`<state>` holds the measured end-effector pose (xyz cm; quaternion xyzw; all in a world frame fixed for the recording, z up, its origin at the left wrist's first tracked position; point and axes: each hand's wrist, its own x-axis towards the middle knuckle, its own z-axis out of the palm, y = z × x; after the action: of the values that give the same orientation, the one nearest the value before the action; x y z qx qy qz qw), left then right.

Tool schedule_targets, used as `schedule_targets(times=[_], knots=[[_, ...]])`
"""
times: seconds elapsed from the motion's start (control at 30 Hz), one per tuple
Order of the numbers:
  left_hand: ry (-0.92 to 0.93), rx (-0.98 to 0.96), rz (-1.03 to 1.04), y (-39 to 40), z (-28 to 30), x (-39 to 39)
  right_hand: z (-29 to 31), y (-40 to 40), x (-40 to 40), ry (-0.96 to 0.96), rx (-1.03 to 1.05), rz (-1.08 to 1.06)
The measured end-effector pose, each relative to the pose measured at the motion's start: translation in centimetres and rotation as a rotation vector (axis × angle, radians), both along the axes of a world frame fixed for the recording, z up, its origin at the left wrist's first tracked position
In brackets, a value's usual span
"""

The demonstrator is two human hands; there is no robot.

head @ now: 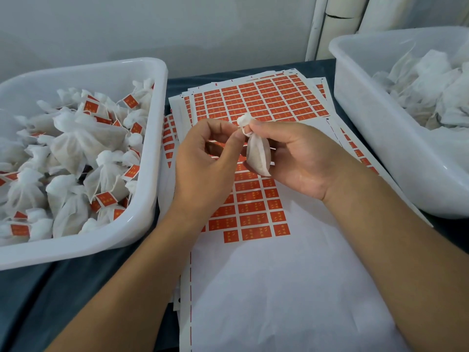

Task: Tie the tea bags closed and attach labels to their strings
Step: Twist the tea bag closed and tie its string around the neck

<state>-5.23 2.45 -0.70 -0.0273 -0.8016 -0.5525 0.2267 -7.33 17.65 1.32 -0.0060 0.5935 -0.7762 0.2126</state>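
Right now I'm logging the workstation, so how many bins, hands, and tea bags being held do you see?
White plastic bins: 2, the left bin with labelled bags and the right bin with unlabelled ones
Hands: 2, the left hand and the right hand
Held tea bag: 1
Total: 5

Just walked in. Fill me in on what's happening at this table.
A person is closing a tea bag by hand. The right hand holds the bag while the left hand pinches at its cinched neck, where the string is wrapped. This bag shows no label yet. The left tub holds tied bags carrying red labels; the right tub holds white bags with no labels showing. Sheets of red labels, partly used, lie on the table under the hands.
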Motion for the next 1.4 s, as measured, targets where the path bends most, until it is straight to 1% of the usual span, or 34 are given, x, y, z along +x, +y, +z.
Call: schedule_targets(times=[0.47,0.57,0.87,1.13,1.27,1.37,1.4], knots=[[0.115,-0.308,0.086,-0.1,-0.6,0.4,-0.4,-0.3,-0.3,-0.007,0.039,-0.084],[0.127,-0.332,0.116,-0.3,-0.6,0.2,-0.6,-0.5,-0.2,0.008,0.094,-0.077],[0.155,-0.39,0.095,-0.7,-0.6,0.0,-0.5,-0.6,-0.2,0.092,0.252,-0.107],[0.131,-0.379,0.112,-0.7,-0.5,-0.1,-1.1,-0.7,-0.4,0.27,0.413,-0.135],[0.102,-0.407,0.102,-0.8,-0.6,-0.2,-1.3,-0.9,-0.4,0.383,0.493,-0.156],[0.056,-0.406,0.08,-0.8,-0.7,-0.2,-1.4,-1.0,-0.5,0.479,0.574,-0.182],[0.033,-0.38,0.056,-0.8,-0.7,-0.2,-1.4,-0.9,-0.6,0.503,0.596,-0.184]])
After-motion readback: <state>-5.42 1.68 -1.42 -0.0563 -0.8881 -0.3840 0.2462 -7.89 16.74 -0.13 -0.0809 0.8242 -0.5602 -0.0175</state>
